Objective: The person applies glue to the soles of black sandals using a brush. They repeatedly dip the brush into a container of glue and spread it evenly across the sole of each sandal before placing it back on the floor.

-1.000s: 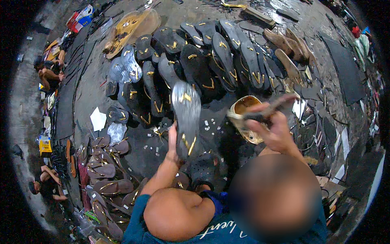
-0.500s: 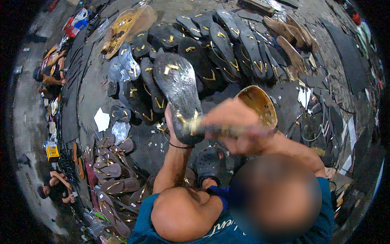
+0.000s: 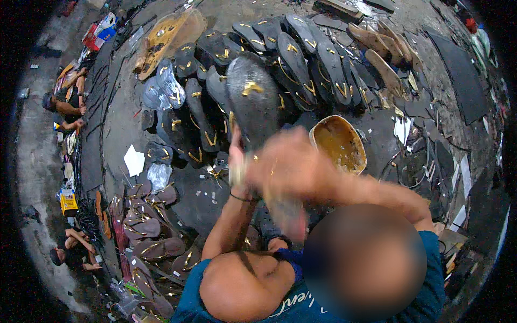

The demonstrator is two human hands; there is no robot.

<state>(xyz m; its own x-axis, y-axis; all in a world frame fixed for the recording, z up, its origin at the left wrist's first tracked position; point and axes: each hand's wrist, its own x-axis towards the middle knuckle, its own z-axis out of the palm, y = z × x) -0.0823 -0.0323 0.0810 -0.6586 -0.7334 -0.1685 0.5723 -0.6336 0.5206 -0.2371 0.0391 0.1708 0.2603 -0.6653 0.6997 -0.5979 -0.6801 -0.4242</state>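
My left hand grips a dark sandal sole near its lower end and holds it up, its wet, shiny face toward me. Yellow strap ends lie flat on that face. Over the lower part of the sole is my right hand, smeared by motion and closed round a brush with pale bristles. The brush's handle end is blurred below the hand. Just right of that hand stands an open tub with amber-brown, glue-like stuff inside.
Several similar dark soles lie beyond my hands. Brown flip-flops with gold straps pile up at the left. Wooden foot shapes and a black sheet lie at far right. Other people sit at the far left.
The sole has tilted more upright and moved slightly right at its top. My right hand with the brush has swept left across its lower end, uncovering more of the tub.
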